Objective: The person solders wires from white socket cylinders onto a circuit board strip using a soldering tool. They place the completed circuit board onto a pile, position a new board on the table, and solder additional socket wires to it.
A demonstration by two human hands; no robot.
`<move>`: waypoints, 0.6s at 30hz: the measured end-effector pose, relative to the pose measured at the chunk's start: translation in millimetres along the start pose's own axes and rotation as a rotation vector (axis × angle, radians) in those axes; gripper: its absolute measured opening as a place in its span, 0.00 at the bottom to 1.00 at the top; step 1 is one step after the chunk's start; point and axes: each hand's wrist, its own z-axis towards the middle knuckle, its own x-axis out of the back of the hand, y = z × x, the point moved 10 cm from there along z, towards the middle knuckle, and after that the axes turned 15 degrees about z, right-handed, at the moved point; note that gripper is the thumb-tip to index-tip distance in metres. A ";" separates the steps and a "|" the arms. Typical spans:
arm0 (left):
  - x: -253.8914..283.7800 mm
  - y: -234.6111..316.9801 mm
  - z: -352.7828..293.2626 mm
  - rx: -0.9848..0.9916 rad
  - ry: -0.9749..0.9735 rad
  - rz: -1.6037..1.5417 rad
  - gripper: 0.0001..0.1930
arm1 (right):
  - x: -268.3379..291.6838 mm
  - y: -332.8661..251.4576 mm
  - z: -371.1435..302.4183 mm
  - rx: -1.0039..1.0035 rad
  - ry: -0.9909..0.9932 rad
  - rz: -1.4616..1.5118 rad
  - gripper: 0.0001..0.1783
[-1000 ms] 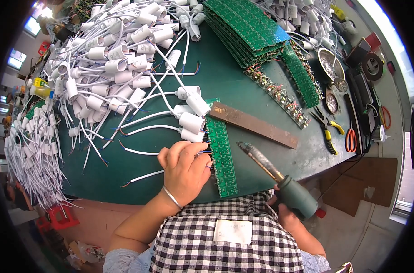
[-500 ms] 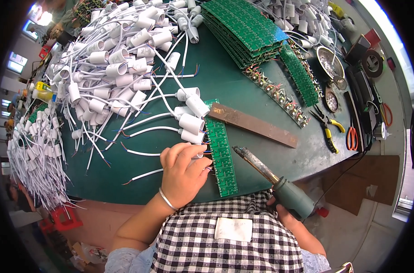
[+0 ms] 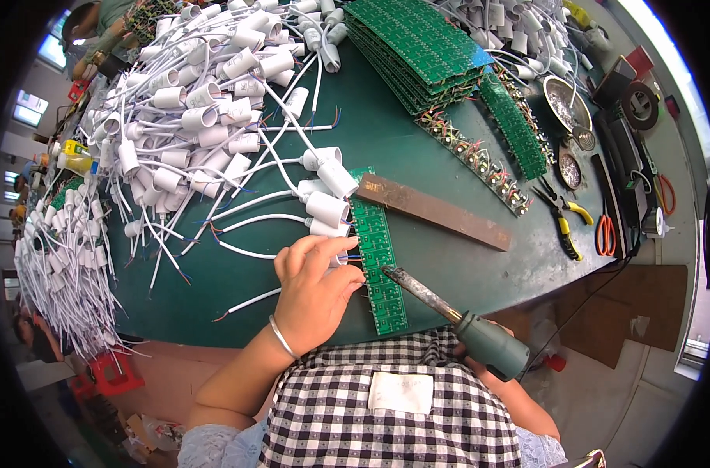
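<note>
A narrow green circuit board strip (image 3: 387,308) lies near the table's front edge. Beside its left side, my left hand (image 3: 312,285) is closed in a pinch at thin coloured wires (image 3: 353,258) that run to the board. A white lamp holder under these fingers is mostly hidden. My right hand (image 3: 483,373) grips a soldering iron (image 3: 493,345) by its dark green handle, which covers most of the fingers. The iron's tip is at the board's middle. Further up the strip, several white lamp holders (image 3: 327,209) with white cables sit along its left edge.
A brown bar (image 3: 437,212) rests across the strip's upper end. A large heap of lamp holders (image 3: 207,117) fills the back left. Stacked green boards (image 3: 417,47) stand at the back. Pliers (image 3: 561,218), orange-handled scissors (image 3: 605,235) and a metal bowl (image 3: 565,105) are at right.
The soldering iron has moved left and slightly down, bringing its tip from beside the strip onto it. My left hand has shifted only slightly. A person has come into view at the far left.
</note>
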 end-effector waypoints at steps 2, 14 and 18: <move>-1.5 -1.0 0.4 0.011 -0.014 -0.022 0.05 | 1.9 6.2 -1.0 -0.032 0.018 -0.005 0.14; -8.3 -2.1 10.0 0.040 -0.079 -0.009 0.05 | -4.8 4.4 4.3 0.050 -0.061 -0.059 0.23; -8.9 -2.1 11.2 0.030 -0.077 -0.030 0.05 | -12.9 -3.4 6.6 0.159 -0.150 -0.103 0.23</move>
